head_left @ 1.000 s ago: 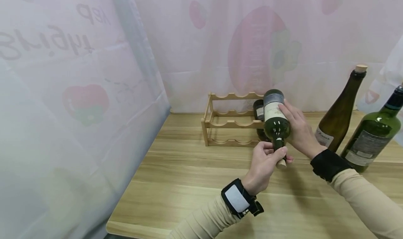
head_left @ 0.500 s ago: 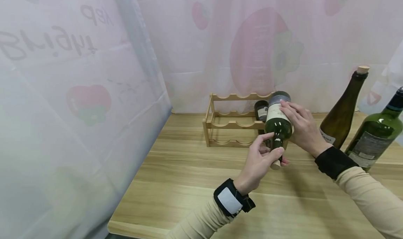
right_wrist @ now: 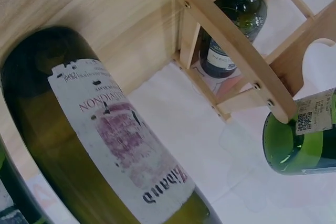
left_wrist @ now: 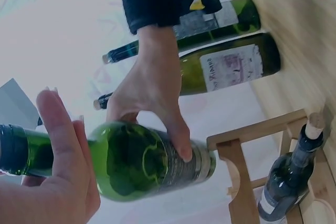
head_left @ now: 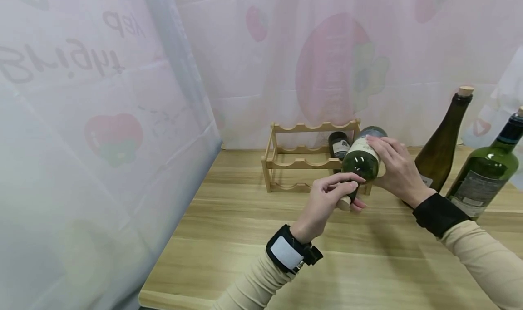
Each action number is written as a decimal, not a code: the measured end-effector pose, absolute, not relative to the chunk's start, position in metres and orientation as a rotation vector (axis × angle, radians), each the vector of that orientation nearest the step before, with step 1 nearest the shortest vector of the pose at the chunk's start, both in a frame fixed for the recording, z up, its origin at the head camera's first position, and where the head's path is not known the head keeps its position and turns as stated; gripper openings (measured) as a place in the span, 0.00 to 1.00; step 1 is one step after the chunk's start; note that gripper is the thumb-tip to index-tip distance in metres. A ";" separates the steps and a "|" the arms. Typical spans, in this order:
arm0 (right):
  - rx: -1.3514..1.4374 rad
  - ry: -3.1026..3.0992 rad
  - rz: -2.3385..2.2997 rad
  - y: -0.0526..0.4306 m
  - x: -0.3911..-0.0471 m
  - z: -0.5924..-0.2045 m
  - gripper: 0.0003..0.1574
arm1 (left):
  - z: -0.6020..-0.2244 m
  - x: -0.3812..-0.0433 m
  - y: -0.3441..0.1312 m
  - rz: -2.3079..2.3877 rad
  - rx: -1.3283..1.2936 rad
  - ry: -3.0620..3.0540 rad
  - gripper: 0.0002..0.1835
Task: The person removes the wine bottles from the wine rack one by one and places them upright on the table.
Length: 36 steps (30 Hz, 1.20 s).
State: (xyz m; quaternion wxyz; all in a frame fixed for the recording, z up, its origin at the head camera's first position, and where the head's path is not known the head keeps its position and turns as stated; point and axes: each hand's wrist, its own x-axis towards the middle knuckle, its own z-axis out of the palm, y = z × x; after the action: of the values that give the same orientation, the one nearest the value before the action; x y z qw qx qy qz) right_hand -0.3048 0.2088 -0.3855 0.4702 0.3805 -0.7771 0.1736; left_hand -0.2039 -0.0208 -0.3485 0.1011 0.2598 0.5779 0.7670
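Observation:
A green wine bottle [head_left: 362,164] with a cork is held tilted over the right end of a wooden wine rack [head_left: 300,163], base toward the back. My left hand [head_left: 324,201] grips its neck near the cork; in the left wrist view, fingers [left_wrist: 62,135] lie across the neck. My right hand [head_left: 398,170] holds the body by its label, thumb and fingers around it in the left wrist view. Beneath, a darker corked bottle [head_left: 340,147] lies in the rack's lower tier. Whether the held bottle touches the rack, I cannot tell. The right wrist view shows only its base end [right_wrist: 299,135].
To the right stand a tall brown-green corked bottle [head_left: 441,140] and a green bottle [head_left: 484,174], both near my right wrist. The wooden table [head_left: 229,237] has its left edge beside a printed curtain [head_left: 114,187]. Another curtain hangs behind the rack.
The held bottle has turned: its cork end has swung left and its base right, and it sits slightly lower. My left hand has moved left with the neck; my right hand slid slightly right.

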 end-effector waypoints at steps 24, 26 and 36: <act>0.869 -1.901 0.432 0.218 -0.276 -0.381 0.61 | -0.326 -0.224 -0.046 2.159 0.976 1.396 0.29; 0.865 -1.898 0.440 0.218 -0.275 -0.384 0.60 | -0.327 -0.225 -0.046 2.135 1.011 1.417 0.25; 0.839 -1.864 0.504 0.216 -0.271 -0.394 0.53 | -0.323 -0.231 -0.036 2.147 1.054 1.703 0.20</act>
State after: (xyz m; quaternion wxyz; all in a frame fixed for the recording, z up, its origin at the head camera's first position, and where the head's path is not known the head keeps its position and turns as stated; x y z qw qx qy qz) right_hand -0.2712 0.2156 -0.3944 0.4952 0.3464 -0.7690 0.2081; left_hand -0.2310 -0.0355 -0.3230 0.1026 0.3572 0.5770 0.7273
